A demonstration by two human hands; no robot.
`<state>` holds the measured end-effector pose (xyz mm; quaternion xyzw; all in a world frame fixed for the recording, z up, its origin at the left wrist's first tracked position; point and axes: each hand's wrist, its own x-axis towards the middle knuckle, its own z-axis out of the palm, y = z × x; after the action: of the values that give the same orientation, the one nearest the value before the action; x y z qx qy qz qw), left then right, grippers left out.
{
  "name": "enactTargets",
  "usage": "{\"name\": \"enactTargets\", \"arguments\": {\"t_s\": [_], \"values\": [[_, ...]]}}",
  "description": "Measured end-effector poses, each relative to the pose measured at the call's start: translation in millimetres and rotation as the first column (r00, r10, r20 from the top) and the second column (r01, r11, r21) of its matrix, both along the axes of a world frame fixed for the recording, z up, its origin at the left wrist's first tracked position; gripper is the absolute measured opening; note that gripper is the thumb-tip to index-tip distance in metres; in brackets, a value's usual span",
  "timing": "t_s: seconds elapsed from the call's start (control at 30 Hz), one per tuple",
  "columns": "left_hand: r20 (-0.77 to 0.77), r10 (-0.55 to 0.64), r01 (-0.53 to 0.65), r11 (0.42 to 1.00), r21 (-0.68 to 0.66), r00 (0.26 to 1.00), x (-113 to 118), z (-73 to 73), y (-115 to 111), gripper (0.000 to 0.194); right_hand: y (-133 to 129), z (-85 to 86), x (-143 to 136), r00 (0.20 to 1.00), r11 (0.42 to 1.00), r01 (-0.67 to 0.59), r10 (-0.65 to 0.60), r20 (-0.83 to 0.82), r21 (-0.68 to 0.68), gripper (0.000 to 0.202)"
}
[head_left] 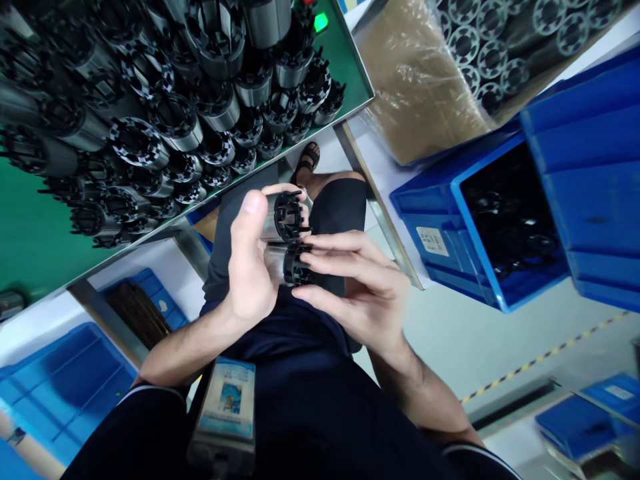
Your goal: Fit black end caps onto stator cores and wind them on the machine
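Observation:
Over my lap, my left hand (pixel 250 267) is closed around two short metal cylinders held side by side. The upper metal cylinder (pixel 271 220) ends in a black slotted plastic ring (pixel 289 217) with prongs, which faces right. On the lower metal cylinder (pixel 274 261) sits a similar black ring (pixel 296 264). From the right, my right hand (pixel 365 280) pinches this lower ring between thumb and fingertips. Whether the ring is fully seated on the metal cannot be seen.
Many similar cylinders with black ends (pixel 175 123) stand on a green-topped table (pixel 25 200) with a metal edge. To the right are a blue bin (pixel 440 213) of black parts and a cardboard box (pixel 415 80) of bare metal tubes. A blue crate (pixel 65 387) is lower left.

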<state>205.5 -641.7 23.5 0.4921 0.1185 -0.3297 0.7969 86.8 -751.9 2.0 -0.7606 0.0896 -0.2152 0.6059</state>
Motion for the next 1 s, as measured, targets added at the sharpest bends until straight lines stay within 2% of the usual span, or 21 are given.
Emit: {"name": "enactTargets", "arguments": {"t_s": [0.17, 0.33, 0.43, 0.53, 0.6, 0.73, 0.83, 0.93, 1.0], "values": [[0.055, -0.032, 0.033, 0.999, -0.023, 0.998, -0.9, -7.1, 4.3, 0.074, -1.8, 3.9, -1.5, 0.998, 0.999, 0.011, -0.009, -0.055, 0.034, 0.063], [0.045, -0.092, 0.093, 0.996, -0.004, 0.995, 1.7, -11.8, 6.7, 0.071, -5.8, 6.9, -0.8, 0.996, 1.000, -0.028, 0.029, -0.090, 0.010, 0.055], [0.042, -0.056, 0.055, 0.998, 0.015, 0.998, -0.1, -12.6, 8.1, 0.075, -6.1, 3.7, -0.9, 0.994, 0.999, -0.018, 0.021, -0.103, 0.036, 0.053], [0.058, -0.029, 0.030, 1.000, -0.008, 0.998, -2.4, -12.1, 8.8, 0.067, -3.6, -1.0, -2.9, 0.995, 0.998, -0.045, 0.049, -0.089, 0.052, 0.047], [0.042, -0.021, 0.022, 1.000, -0.022, 0.999, -2.9, -11.7, 8.4, 0.063, 0.6, -3.4, -3.3, 0.995, 0.998, -0.062, 0.062, -0.079, -0.003, 0.044], [-0.038, 0.114, -0.116, 0.993, -0.034, 0.993, -3.8, -11.9, 9.0, 0.048, 15.2, -9.8, 2.9, 0.999, 0.977, -0.006, -0.003, -0.042, -0.213, 0.049], [-0.082, 0.113, -0.116, 0.993, -0.023, 0.990, -5.0, -9.1, 13.6, 0.037, 18.6, -15.8, 9.1, 0.996, 0.979, 0.084, -0.080, 0.031, -0.185, 0.058], [0.031, 0.052, -0.052, 0.999, 0.011, 0.998, -0.5, -2.8, 20.7, 0.037, 5.4, -15.5, 9.4, 0.997, 0.992, 0.059, -0.053, 0.057, -0.110, 0.050], [0.166, 0.041, -0.058, 0.994, 0.095, 0.985, 7.0, -2.7, 26.9, 0.042, -6.5, -9.8, 7.3, 0.999, 0.984, -0.010, 0.004, -0.036, -0.179, 0.044]]}}
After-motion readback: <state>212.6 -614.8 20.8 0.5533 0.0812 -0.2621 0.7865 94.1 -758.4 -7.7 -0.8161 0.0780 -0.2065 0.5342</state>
